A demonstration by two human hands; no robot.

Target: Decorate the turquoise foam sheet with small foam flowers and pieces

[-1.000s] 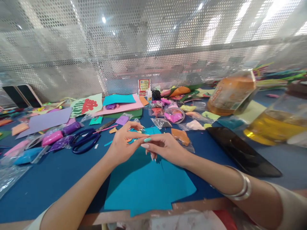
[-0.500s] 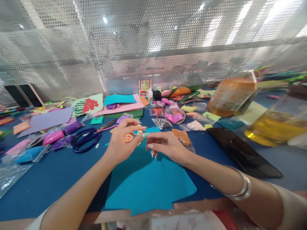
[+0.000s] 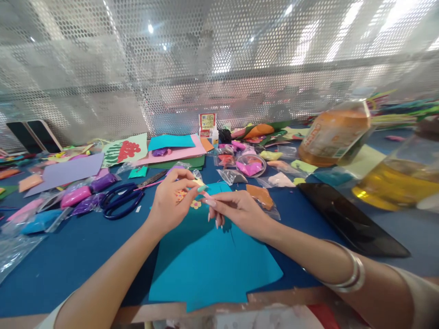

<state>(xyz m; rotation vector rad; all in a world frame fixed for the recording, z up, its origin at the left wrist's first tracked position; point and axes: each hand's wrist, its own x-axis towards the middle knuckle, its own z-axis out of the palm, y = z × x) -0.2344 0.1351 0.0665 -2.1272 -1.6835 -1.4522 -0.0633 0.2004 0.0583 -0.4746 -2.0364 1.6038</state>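
Note:
My left hand [image 3: 174,201] and my right hand [image 3: 240,211] meet over a blue sheet of paper [image 3: 212,269], their fingertips nearly touching. A small pink piece [image 3: 205,194], apparently soft clay, shows at the tips of my right thumb and forefinger, which are closed on it. My left thumb and forefinger are pinched together beside it; what lies between them is too small to tell. Small yellow flowers with pink centres [image 3: 195,204] lie on the sheet just behind my left hand, which partly hides them.
Blue-handled scissors [image 3: 123,201] and bagged clay [image 3: 76,196] lie to the left. On the right are a dark phone-like slab [image 3: 353,221], an orange drink bottle [image 3: 332,137] and a container of yellow liquid [image 3: 398,183]. A glue bottle [image 3: 215,137] stands behind.
Both hands have shifted slightly left. The pink piece now shows between the fingertips, and more of the flowers behind my left hand has come into sight.

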